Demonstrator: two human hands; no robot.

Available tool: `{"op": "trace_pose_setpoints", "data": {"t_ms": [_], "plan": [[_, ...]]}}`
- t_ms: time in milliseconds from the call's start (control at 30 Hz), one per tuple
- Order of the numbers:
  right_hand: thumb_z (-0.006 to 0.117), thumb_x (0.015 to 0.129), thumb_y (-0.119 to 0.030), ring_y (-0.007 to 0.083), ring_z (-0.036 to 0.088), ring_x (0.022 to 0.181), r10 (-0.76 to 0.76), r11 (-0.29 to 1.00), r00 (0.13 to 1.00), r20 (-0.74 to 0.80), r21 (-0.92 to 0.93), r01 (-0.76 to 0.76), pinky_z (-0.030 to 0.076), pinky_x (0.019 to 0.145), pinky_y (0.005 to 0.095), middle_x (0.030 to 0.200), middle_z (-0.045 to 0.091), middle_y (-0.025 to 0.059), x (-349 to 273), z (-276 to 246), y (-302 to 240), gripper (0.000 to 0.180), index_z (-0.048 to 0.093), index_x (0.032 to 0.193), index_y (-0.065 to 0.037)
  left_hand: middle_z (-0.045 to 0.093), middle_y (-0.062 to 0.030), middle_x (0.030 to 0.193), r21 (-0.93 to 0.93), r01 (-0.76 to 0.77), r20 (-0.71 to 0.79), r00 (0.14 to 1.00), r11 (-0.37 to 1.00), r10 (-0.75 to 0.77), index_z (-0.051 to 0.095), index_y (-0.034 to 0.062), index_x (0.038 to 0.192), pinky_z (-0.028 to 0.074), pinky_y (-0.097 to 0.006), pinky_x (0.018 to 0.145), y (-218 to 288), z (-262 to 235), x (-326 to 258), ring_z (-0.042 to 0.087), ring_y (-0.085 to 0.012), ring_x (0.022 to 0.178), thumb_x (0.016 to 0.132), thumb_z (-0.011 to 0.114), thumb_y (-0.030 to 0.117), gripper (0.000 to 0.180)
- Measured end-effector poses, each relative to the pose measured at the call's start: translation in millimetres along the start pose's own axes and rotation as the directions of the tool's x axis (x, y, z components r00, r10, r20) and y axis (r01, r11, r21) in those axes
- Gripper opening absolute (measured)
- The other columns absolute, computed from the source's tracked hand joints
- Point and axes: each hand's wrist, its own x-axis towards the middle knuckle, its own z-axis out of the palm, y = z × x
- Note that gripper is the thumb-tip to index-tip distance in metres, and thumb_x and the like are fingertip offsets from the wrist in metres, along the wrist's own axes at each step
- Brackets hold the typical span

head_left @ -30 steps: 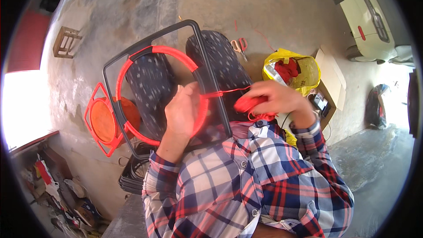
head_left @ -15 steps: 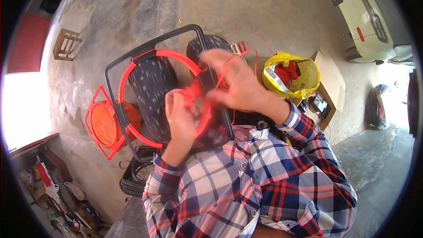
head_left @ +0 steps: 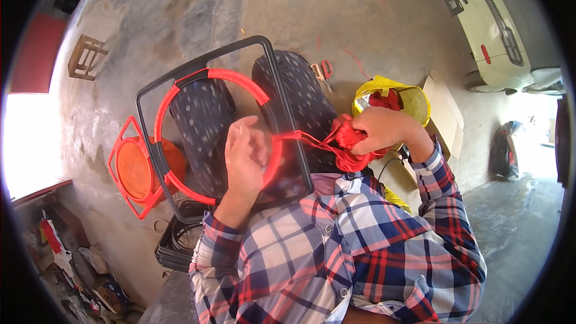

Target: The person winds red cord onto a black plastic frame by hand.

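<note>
A black metal frame (head_left: 207, 63) with a ring (head_left: 231, 77) wrapped in red cord rests across my lap. My left hand (head_left: 245, 155) grips the ring's near right side, fingers curled over it. My right hand (head_left: 378, 131) holds a bundle of red cord (head_left: 348, 139) to the right of the frame, and a taut strand (head_left: 309, 138) runs from the bundle to the ring by my left hand. My legs in dark patterned trousers (head_left: 297, 93) lie under the frame.
A yellow bag (head_left: 414, 97) with red cord inside sits on the concrete floor beside flat cardboard (head_left: 445, 114). Scissors (head_left: 321, 72) lie beyond my knee. An orange-red woven frame (head_left: 135, 168) and stacked black frames (head_left: 177, 243) are at left. A pale car (head_left: 486, 21) stands at top right.
My right hand swung over the ring toward my left hand, then pulled back out to the right with the cord bundle, drawing the strand tight. My left hand stayed on the ring.
</note>
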Motion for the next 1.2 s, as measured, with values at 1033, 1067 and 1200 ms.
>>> {"op": "trace_pose_setpoints", "data": {"t_ms": [1033, 1067, 1200], "plan": [[0.070, 0.082, -0.018, 0.0048, 0.054, 0.068, 0.553, 0.267, 0.693, -0.462, 0.886, 0.378, 0.042, 0.062, 0.0228, 0.077, 0.060, -0.0024, -5, 45, 37, 0.019, 0.065, 0.093, -0.002, 0.064, -0.0210, 0.096, -0.069, 0.248, 0.212, 0.950, 0.966, -0.229, 0.053, -0.0052, 0.106, 0.053, -0.032, 0.060, 7, 13, 2, 0.065, -0.0267, 0.077, 0.091, 0.044, 0.020, 0.031], [0.069, 0.083, -0.016, 0.0048, 0.054, 0.068, 0.592, 0.270, 0.646, -0.482, 0.874, 0.404, 0.042, 0.062, 0.0227, 0.077, 0.060, -0.0028, -10, 49, 42, 0.016, 0.065, 0.092, -0.003, 0.065, -0.0204, 0.092, -0.020, 0.265, 0.178, 0.950, 0.964, -0.257, 0.054, -0.0042, 0.101, 0.053, -0.031, 0.059, 8, 15, 3, 0.065, -0.0268, 0.074, 0.090, 0.045, 0.018, 0.026], [0.068, 0.084, -0.014, 0.0049, 0.054, 0.068, 0.694, 0.246, 0.577, -0.430, 0.896, 0.371, 0.042, 0.063, 0.0226, 0.078, 0.060, -0.0028, -17, 66, 38, 0.015, 0.064, 0.094, -0.004, 0.065, -0.0197, 0.083, -0.042, 0.277, 0.143, 0.952, 0.960, -0.269, 0.053, -0.0001, 0.090, 0.051, -0.032, 0.054, 2, 8, 5, 0.064, -0.0264, 0.065, 0.087, 0.047, 0.014, 0.016]]}}
